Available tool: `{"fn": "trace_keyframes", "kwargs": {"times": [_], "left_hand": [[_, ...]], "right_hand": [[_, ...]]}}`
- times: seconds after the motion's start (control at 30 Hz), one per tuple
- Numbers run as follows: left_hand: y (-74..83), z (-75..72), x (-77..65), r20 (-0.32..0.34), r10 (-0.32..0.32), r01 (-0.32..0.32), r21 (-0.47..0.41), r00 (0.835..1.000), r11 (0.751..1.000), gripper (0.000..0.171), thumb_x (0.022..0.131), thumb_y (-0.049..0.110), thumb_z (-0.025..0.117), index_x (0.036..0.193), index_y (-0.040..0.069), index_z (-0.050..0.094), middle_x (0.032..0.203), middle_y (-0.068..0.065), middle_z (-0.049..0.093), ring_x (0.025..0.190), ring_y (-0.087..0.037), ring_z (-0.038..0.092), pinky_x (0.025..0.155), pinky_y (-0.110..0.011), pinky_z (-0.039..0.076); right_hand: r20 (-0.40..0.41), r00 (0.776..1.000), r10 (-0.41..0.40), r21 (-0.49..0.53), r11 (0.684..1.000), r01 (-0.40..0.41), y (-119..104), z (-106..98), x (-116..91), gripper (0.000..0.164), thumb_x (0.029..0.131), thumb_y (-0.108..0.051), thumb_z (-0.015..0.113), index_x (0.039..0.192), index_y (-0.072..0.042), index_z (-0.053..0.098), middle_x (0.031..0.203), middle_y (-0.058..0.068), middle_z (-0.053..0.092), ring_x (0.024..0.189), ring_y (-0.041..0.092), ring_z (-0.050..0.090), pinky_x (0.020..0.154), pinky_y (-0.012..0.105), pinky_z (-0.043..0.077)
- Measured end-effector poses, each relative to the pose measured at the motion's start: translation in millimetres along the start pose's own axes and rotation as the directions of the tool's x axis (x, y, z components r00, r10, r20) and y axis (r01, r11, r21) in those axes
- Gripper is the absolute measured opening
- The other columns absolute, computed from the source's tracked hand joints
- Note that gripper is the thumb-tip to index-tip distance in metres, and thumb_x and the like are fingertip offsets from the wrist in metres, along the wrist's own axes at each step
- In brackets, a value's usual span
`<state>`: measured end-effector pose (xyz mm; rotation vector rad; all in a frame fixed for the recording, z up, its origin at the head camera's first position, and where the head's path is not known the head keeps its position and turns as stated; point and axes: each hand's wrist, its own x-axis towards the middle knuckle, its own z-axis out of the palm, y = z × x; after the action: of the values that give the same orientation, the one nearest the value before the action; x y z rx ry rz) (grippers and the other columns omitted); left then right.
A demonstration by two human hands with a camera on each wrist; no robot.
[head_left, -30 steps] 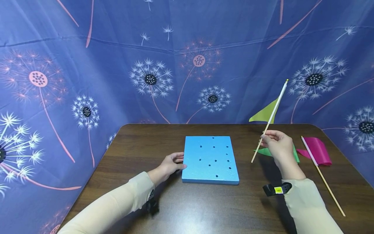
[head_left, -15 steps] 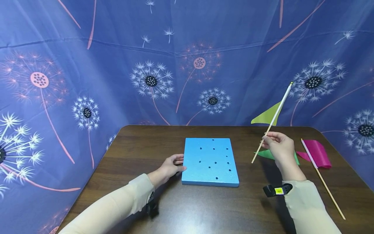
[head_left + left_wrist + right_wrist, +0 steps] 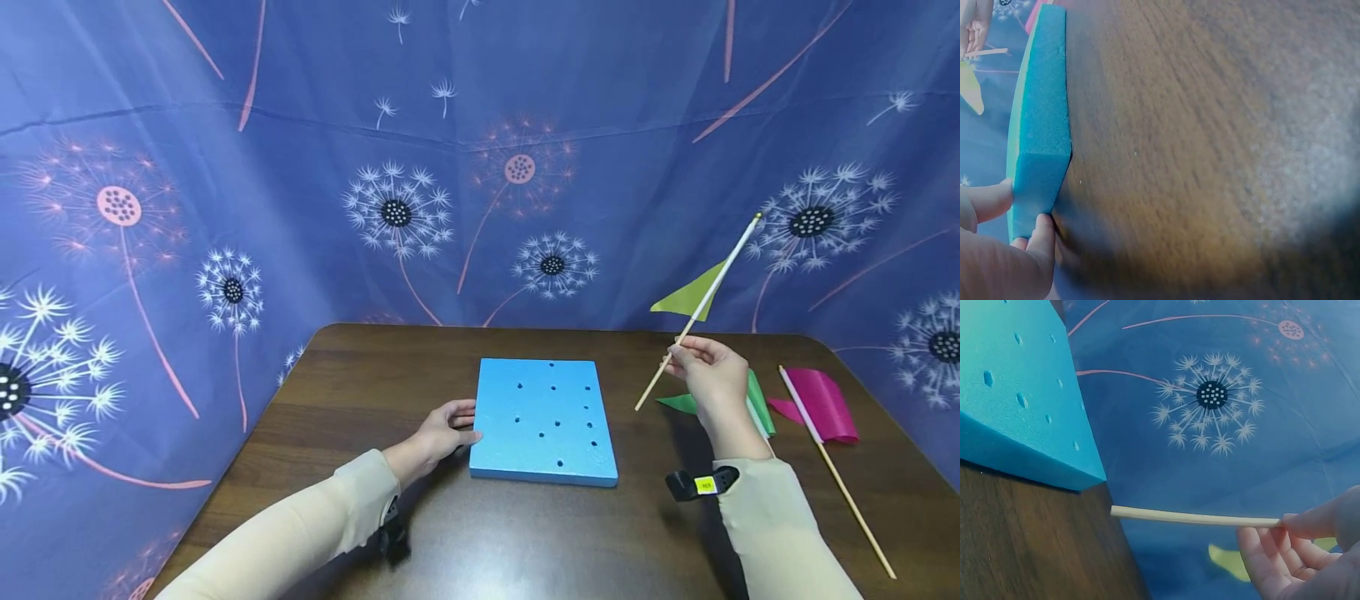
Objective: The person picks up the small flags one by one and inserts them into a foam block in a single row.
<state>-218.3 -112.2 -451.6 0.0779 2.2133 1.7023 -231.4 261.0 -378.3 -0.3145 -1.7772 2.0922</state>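
A square blue foam board (image 3: pixel 536 400) with several small holes lies flat at the middle of the wooden table. My left hand (image 3: pixel 437 433) holds its left edge, the thumb at the top edge and the fingers along the side (image 3: pixel 1036 203). My right hand (image 3: pixel 712 375) pinches the bare lower part of a yellow-green flag's stick (image 3: pixel 1197 518) between thumb and fingers. That stick is tilted, its lower end toward the board and apart from it, the yellow-green pennant (image 3: pixel 692 293) hanging above the hand.
On the right side of the table lie a green flag (image 3: pixel 759 404), partly hidden behind my right hand and forearm, and a magenta flag (image 3: pixel 825 406) on a long stick. A blue dandelion-print cloth (image 3: pixel 300 183) hangs behind the table (image 3: pixel 360 367).
The yellow-green flag has tilted further, its top swinging right and slightly down, while my right hand stays about level. My left hand keeps its place on the board. The view shifts slightly.
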Motion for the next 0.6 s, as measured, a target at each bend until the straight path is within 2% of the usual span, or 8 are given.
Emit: {"fn": "trace_keyframes", "kwargs": {"times": [0.17, 0.2, 0.43, 0.6], "left_hand": [[-0.5, 0.7, -1.1, 0.004, 0.000, 0.000, 0.016, 1.000, 1.000, 0.057, 0.087, 0.001, 0.068, 0.140, -0.001, 0.044, 0.136, -0.020, 0.052, 0.127, -0.035, 0.049, 0.102, -0.047, 0.043], [-0.2, 0.3, -1.2, 0.003, -0.003, 0.003, 0.016, 1.000, 1.000, 0.057, 0.087, 0.001, 0.068, 0.140, 0.000, 0.044, 0.136, -0.019, 0.052, 0.127, -0.034, 0.049, 0.103, -0.047, 0.043], [1.1, -0.4, -0.9, 0.011, -0.010, 0.010, 0.022, 1.000, 1.000, 0.057, 0.088, 0.002, 0.068, 0.140, 0.001, 0.044, 0.137, -0.018, 0.051, 0.127, -0.034, 0.049, 0.105, -0.049, 0.040], [2.0, 1.3, 0.0, 0.007, -0.015, 0.014, 0.023, 1.000, 1.000, 0.056, 0.088, 0.002, 0.067, 0.139, 0.001, 0.044, 0.135, -0.018, 0.052, 0.126, -0.033, 0.049, 0.104, -0.049, 0.041]], "right_hand": [[-0.049, 0.998, -0.030, -0.057, 0.998, 0.027, 5, 5, 2, 0.005, 0.088, 0.002, 0.066, 0.090, -0.002, 0.063, 0.069, -0.004, 0.065, 0.059, 0.004, 0.066, 0.059, 0.018, 0.055], [-0.063, 0.998, -0.019, -0.100, 0.995, 0.013, 2, 9, 1, 0.005, 0.089, 0.001, 0.064, 0.091, -0.003, 0.061, 0.070, -0.007, 0.064, 0.059, 0.001, 0.065, 0.061, 0.017, 0.055], [-0.050, 0.999, 0.003, -0.146, 0.989, -0.011, -2, 24, 3, 0.007, 0.090, 0.002, 0.062, 0.094, -0.004, 0.059, 0.075, -0.005, 0.060, 0.063, 0.001, 0.064, 0.063, 0.014, 0.054], [-0.009, 1.000, -0.019, -0.163, 0.986, 0.017, -1, 32, 4, 0.009, 0.091, 0.002, 0.061, 0.099, 0.003, 0.058, 0.075, -0.007, 0.061, 0.065, 0.000, 0.065, 0.066, 0.015, 0.054]]}}
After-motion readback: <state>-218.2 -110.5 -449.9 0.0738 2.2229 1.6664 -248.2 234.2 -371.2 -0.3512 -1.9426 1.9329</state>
